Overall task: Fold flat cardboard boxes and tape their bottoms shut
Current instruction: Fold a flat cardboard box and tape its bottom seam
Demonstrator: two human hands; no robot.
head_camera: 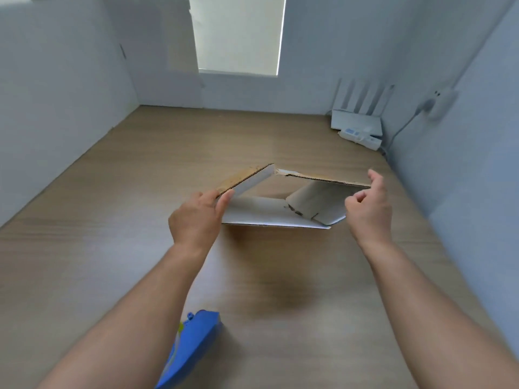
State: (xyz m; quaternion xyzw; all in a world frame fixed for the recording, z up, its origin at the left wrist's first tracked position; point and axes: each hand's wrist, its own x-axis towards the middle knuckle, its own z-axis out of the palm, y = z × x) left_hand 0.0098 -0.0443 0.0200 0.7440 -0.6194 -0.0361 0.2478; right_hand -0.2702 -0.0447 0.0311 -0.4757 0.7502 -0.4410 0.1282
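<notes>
A view from above of two bare forearms reaching forward over a wooden table (112,192). Between the hands, a half-opened cardboard box (275,217) is held up off the tabletop, white on its inner faces and brown along its raw edges, its walls forming a slanted diamond shape that you can look straight through. The left hand (196,217) grasps the box's left corner, with the thumb on the near side of a wall and the fingers wrapped behind it. The right hand (368,209) is at the box's right corner with its fingers curled and the forefinger lifted. The cardboard edge meets it there, but it is not possible to tell whether it truly grips the box. Closer to the body than the left hand, just beside the left forearm, a blue tape dispenser (191,352) lies on the table. Far beyond the right hand, in the table's back corner, stand a white router (356,119) with upright antennas and a power strip (362,137). Straight ahead past both hands hangs a pale window blind (241,32).
</notes>
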